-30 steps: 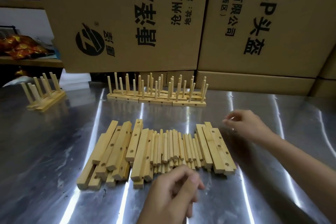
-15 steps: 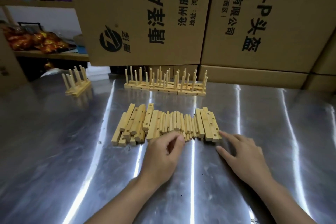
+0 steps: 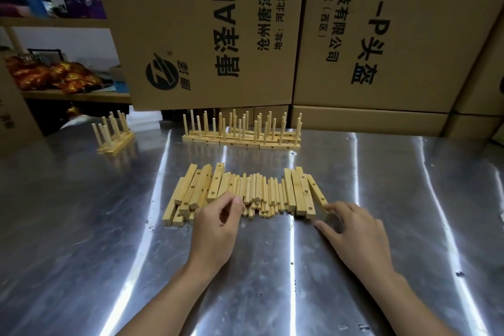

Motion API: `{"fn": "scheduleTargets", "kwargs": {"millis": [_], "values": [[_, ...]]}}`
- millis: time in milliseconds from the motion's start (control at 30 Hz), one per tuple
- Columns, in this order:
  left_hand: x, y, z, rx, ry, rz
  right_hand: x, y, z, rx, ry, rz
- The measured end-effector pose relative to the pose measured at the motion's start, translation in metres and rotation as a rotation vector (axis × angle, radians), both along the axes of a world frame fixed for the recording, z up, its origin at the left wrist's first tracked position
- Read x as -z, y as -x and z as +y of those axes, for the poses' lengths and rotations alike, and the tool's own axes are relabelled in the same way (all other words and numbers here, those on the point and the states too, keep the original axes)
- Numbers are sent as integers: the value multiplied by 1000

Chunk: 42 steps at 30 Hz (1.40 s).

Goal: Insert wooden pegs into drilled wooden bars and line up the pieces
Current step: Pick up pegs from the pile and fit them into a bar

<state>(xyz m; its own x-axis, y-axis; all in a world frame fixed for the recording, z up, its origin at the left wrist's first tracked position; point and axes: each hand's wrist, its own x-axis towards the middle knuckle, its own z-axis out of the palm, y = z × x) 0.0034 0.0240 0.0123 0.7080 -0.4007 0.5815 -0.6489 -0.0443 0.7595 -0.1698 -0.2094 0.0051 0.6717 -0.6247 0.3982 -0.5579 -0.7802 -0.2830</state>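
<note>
Your left hand (image 3: 218, 224) is sitting at the near edge of the pile, its fingers curling in against the thumb right at the near ends of the pale round wooden pegs (image 3: 261, 194); I cannot tell whether a peg is pinched between them. Your right hand (image 3: 354, 229) is lying spread and relaxed, gripping nothing, with its index fingertip (image 3: 327, 207) touching the near end of the outermost bar (image 3: 316, 192) and the thumb held apart. The pegs are lying side by side in the middle of the shiny steel tabletop (image 3: 95, 240), flanked by pale square wooden bars with drilled holes: a loosely overlapping left heap (image 3: 193, 194) and a tidier right set (image 3: 296, 194), from which the outermost bar is slanting away. Bare steel is showing wide on either side of the pile and between your forearms. Across another bare strip, a row of pegged bars (image 3: 240, 142) is standing along the far edge, just in front of the big brown cardboard boxes (image 3: 218, 35), and a smaller pegged set (image 3: 114, 142) is standing well apart at far left.
</note>
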Motion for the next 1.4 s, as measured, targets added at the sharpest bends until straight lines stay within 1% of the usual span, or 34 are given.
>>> {"fn": "scheduleTargets", "kwargs": {"millis": [133,167,233,300,333,400,500,567,600,667,733,800,900,967,1100,1200,1267,1333,1400], "values": [[-1,2,-1,27,-1,-12,-1,1,-4,77,-42,-90],[-1,3,-1,31,-1,-16,-2,2,-6,109,-88,-152],[-1,3,0,34,-2,-19,-7,7,-11,140,-212,-368],[-2,3,1,33,5,-17,-15,13,-14,91,-271,-599],[-3,2,1,27,10,-19,-19,15,-11,36,-301,-681],[-6,2,2,5,28,-25,-25,17,1,-125,-350,-748],[-11,0,5,-33,81,-10,-21,13,21,-385,-341,-660],[-14,-2,7,-75,106,-8,-16,9,30,-507,-361,-498],[-15,-3,8,-90,110,-5,-12,6,33,-545,-375,-383],[-15,-5,8,-100,104,17,-4,2,34,-568,-342,-181],[-15,-8,8,-66,39,19,2,0,33,-555,-316,-106],[-14,-13,11,19,-149,-73,2,0,31,-562,-294,-80],[-13,-18,17,105,-559,-323,1,2,29,-558,-273,-38],[-13,-21,19,136,-701,-369,0,3,29,-536,-288,-38],[-15,-26,22,207,-744,-298,-5,4,31,-552,-330,-108],[-16,-26,25,265,-795,-187,-7,6,32,-561,-426,-84],[-17,-25,24,275,-810,-158,-8,6,32,-550,-456,-107],[-20,-25,25,279,-781,-157,-9,7,33,-542,-425,-181],[-24,-28,29,277,-705,-117,-10,8,33,-534,-406,-240]]}}
